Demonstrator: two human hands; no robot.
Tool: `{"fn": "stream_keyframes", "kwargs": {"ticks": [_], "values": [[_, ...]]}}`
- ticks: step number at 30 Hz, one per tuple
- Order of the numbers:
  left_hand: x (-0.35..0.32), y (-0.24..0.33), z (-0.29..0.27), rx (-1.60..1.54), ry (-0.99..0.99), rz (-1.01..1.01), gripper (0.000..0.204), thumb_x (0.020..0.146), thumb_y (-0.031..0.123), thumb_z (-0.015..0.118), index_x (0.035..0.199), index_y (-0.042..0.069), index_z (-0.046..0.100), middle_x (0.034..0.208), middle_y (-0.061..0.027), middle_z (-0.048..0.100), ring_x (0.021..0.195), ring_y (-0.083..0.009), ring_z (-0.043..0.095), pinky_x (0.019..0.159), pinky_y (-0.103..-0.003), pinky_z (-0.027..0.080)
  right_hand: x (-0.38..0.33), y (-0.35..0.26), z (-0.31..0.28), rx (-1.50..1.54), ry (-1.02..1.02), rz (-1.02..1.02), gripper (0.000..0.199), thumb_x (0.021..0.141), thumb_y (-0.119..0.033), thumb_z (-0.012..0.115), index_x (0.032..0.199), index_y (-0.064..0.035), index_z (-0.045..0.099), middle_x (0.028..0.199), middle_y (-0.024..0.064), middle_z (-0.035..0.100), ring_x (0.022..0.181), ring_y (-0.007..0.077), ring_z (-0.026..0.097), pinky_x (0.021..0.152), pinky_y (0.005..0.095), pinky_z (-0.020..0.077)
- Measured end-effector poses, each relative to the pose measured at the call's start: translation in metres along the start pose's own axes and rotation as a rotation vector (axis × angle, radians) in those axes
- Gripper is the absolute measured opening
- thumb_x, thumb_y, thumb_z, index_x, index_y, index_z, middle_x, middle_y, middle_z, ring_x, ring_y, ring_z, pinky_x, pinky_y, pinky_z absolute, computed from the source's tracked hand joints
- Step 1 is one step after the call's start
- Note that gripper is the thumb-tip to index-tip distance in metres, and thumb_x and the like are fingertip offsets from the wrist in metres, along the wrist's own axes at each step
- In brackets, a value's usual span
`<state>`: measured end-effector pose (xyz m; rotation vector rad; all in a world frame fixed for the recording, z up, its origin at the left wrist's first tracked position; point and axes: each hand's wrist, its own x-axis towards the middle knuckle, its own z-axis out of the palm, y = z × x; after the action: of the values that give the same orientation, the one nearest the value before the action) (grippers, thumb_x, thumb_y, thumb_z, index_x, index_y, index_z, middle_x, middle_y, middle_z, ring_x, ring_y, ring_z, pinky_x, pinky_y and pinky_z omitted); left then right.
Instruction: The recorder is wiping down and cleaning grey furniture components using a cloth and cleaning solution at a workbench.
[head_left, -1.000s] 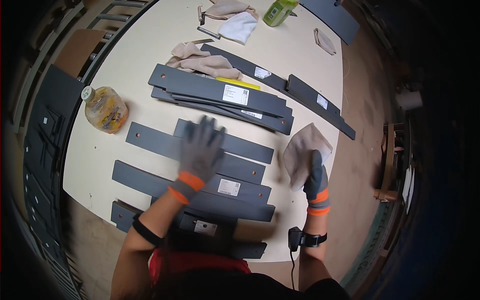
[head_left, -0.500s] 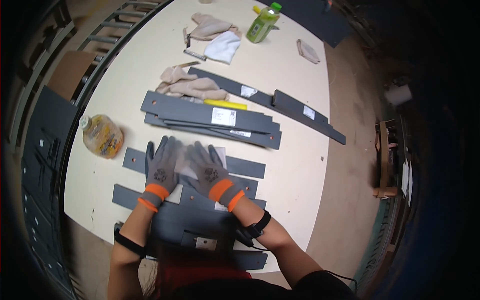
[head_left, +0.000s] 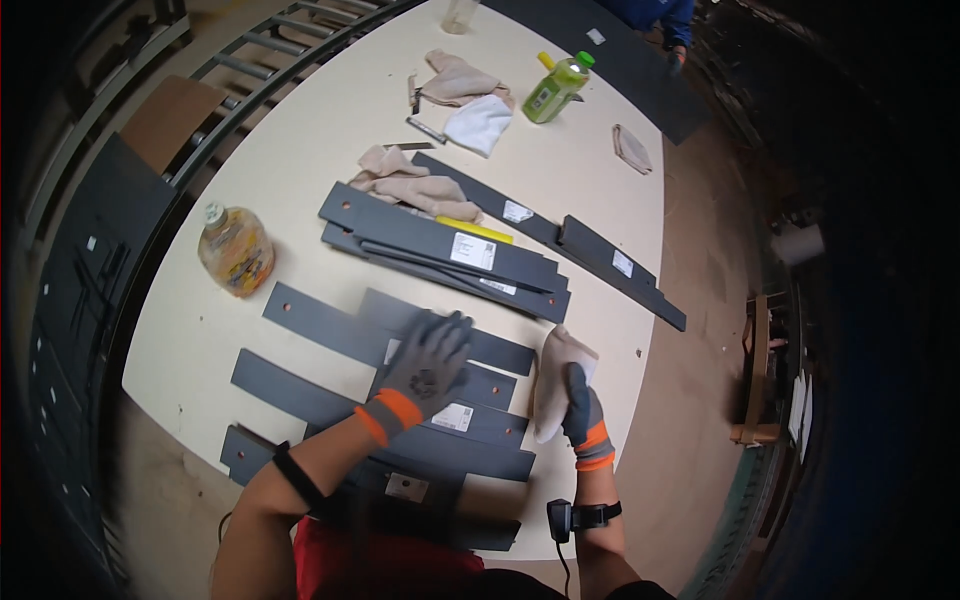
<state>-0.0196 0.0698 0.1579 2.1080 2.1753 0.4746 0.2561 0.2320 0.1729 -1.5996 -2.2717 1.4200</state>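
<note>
White rect. labels on dark metal strips; green-labelled bottle far side, orange-labelled jar left.

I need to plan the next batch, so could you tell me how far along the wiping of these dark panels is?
No panel can be told as finished. In hand: the left hand lies flat on a dark panel, and the right hand holds a beige cloth beside it. A further stack of panels lies untouched.

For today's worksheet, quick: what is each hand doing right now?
Left hand: open, flat on a dark metal strip.
Right hand: closed on a beige cloth.
</note>
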Motion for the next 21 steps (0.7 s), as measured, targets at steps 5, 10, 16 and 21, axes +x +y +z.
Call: {"fn": "stream_keyframes", "kwargs": {"ticks": [5, 10, 16, 21], "values": [[0.025, 0.017, 0.056, -0.081, 0.052, -0.017, 0.052, 0.089, 0.045, 0.058, 0.131, 0.014, 0.056, 0.147, -0.0117, 0.042, 0.142, -0.0283, 0.027, 0.119, -0.049, 0.015, -0.001, -0.124, 0.028, 0.81, -0.091, -0.097, 0.065, 0.099, -0.049, 0.046, 0.132, 0.0062, 0.049, 0.113, 0.0164, 0.065, 0.102, 0.0246, 0.062, 0.09, 0.0335, 0.0491], [-0.001, -0.008, 0.034, -0.149, -0.101, -0.112, 0.054, 0.092, 0.047, 0.053, 0.134, 0.013, 0.054, 0.152, -0.0127, 0.035, 0.145, -0.029, 0.022, 0.118, -0.049, 0.016, 0.009, -0.163, 0.059, 0.114, -0.264, -0.126, 0.053, 0.098, -0.037, 0.054, 0.133, 0.0034, 0.05, 0.113, 0.0176, 0.065, 0.1, 0.022, 0.061, 0.088, 0.0313, 0.0473], [0.004, -0.002, 0.089, -1.004, 0.171, -0.275, 0.06, 0.102, 0.036, 0.033, 0.154, 0.01, 0.017, 0.16, -0.0138, 0.016, 0.149, -0.0286, 0.014, 0.121, -0.045, 0.011, 0.078, -0.186, 0.188, -0.829, -0.32, -0.929, 0.065, 0.087, -0.031, 0.06, 0.141, -0.0006, 0.04, 0.156, 0.0182, 0.025, 0.145, 0.0386, 0.02, 0.119, 0.0464, 0.0165], [0.007, -0.002, 0.102, -0.242, -0.055, -0.1, 0.062, 0.099, 0.046, 0.03, 0.153, 0.015, 0.022, 0.162, -0.0081, 0.015, 0.15, -0.0241, 0.01, 0.122, -0.047, 0.004, 0.1, -0.224, 0.239, -0.882, -0.356, -1.073, 0.067, 0.087, -0.033, 0.06, 0.141, -0.0003, 0.04, 0.155, 0.0181, 0.027, 0.147, 0.0353, 0.015, 0.121, 0.0455, 0.0106]]}}
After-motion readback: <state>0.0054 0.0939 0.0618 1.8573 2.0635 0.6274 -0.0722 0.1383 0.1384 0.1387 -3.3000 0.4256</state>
